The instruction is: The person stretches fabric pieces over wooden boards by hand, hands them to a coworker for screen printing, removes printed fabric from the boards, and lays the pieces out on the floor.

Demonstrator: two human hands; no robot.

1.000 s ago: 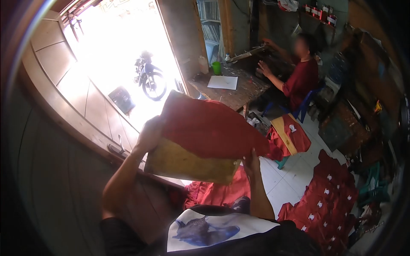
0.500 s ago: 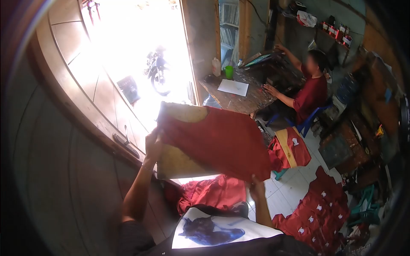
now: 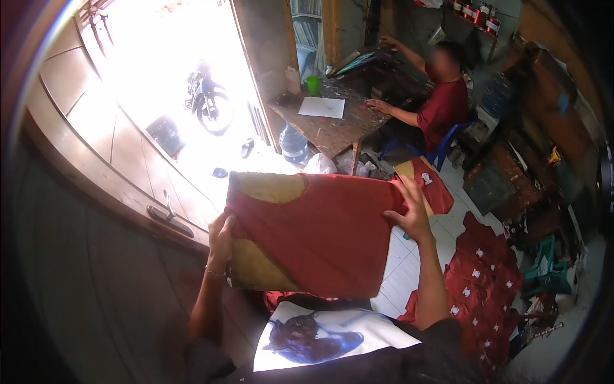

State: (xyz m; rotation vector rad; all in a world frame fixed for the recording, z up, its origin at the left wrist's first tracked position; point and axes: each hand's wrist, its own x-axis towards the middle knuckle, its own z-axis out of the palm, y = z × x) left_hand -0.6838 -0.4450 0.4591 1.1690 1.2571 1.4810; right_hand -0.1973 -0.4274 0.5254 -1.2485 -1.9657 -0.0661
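Observation:
A flat yellowish board point(image 3: 262, 265) is held up in front of me, with a piece of red cloth point(image 3: 313, 230) lying over most of it. The board's bare surface shows at the upper left and lower left. My left hand point(image 3: 220, 240) is closed round the board's left edge, thumb on the front. My right hand point(image 3: 412, 211) is at the cloth's upper right corner, thumb and fingers spread and touching the cloth there. Below the board, more red cloth point(image 3: 275, 299) shows in part, near the white printed front of my shirt point(image 3: 332, 339).
Red cloth pieces with white prints point(image 3: 476, 288) lie on the tiled floor at right. Behind them stands a green plastic stool point(image 3: 549, 269). A person in a red shirt point(image 3: 444, 105) sits at a wooden table point(image 3: 339, 131). A door point(image 3: 128, 160) stands at left; a motorcycle point(image 3: 208, 99) is outside.
My right hand has gone from the cloth's lower right corner up to its upper right corner, its fingers now spread. The cloth lies straighter on the board, and the view has shifted right.

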